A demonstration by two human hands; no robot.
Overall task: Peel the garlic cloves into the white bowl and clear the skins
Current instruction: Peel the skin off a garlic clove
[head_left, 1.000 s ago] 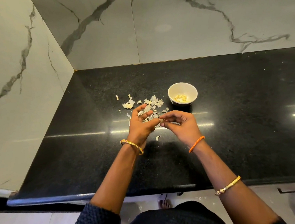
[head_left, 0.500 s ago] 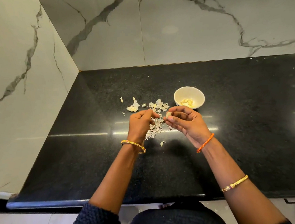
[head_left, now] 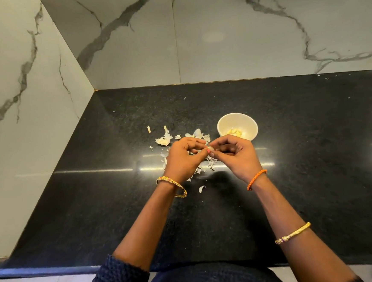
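Note:
A small garlic clove [head_left: 211,148] sits pinched between the fingertips of my left hand [head_left: 182,160] and my right hand [head_left: 237,158], both held just above the black counter [head_left: 118,201]. Most of the clove is hidden by the fingers. The white bowl [head_left: 237,126] stands just beyond my right hand and holds a few peeled cloves [head_left: 235,132]. Loose papery skins [head_left: 163,139] lie scattered under and behind my hands, and one scrap [head_left: 201,188] lies nearer to me.
Marble walls close the counter at the back and on the left, meeting in a corner [head_left: 94,90]. The counter's front edge [head_left: 46,269] runs just before my body. The counter stretches dark and glossy to the right of the bowl.
My hands have come back together on the clove after being slightly apart half a second ago. The view has shifted a little; bowl and skins lie as before.

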